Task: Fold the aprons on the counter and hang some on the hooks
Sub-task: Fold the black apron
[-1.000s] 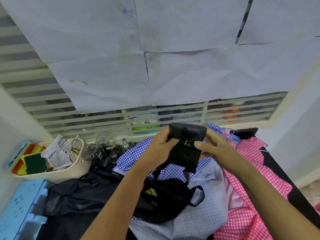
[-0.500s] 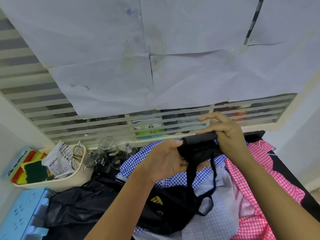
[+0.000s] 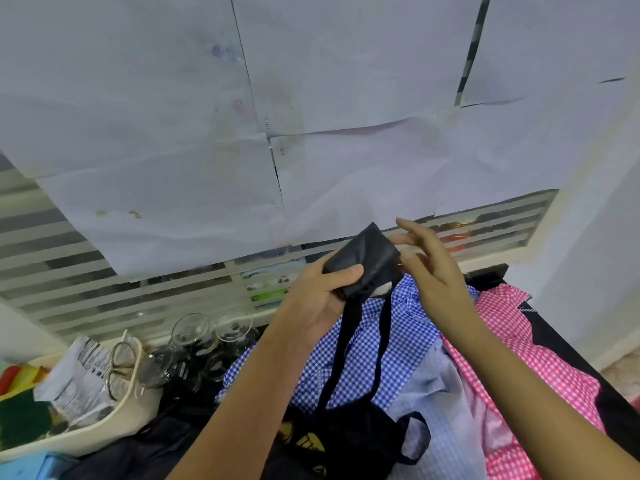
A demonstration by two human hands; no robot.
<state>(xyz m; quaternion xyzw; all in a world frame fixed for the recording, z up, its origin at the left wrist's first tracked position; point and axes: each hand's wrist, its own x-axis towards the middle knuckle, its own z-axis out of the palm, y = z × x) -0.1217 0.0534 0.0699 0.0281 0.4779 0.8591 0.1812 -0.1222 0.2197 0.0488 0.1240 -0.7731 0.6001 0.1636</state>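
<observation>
Left hand: the left hand (image 3: 322, 299) grips a small folded bundle of glossy black apron fabric (image 3: 367, 261), with the thumb laid across its front and the fingers curled behind it.
Right hand: the right hand (image 3: 429, 268) is spread, its fingers straight and apart with their tips at the bundle's upper right edge. Whether they press on it cannot be told.
Bundle: it is held tilted in the air above the heap of cloth, in front of the lower slats of the window.
Straps: two narrow black straps (image 3: 341, 348) hang from the bundle's underside down to a crumpled black cloth with a yellow logo (image 3: 346, 441), which lies on the heap nearest the person.
Heap: a blue-and-white gingham apron (image 3: 398, 341) lies directly below the hands. A pale blue fine-checked cloth (image 3: 440, 427) lies against it on the near side. A pink-and-white gingham apron (image 3: 540, 358) lies to the right, touching both.
Surface: a dark surface (image 3: 616, 410) shows along the right edge of the heap.
Glassware: several clear drinking glasses (image 3: 194, 337) stand at the back, just left of the blue gingham and close to the window.
Basket: a cream plastic basket (image 3: 114, 431) at the left holds a white printed packet (image 3: 79, 379), a pair of wire-framed spectacles (image 3: 119, 368) and a dark green sponge (image 3: 17, 410).
Window: large white paper sheets (image 3: 311, 98) cover the upper part of a white slatted window (image 3: 69, 271).
</observation>
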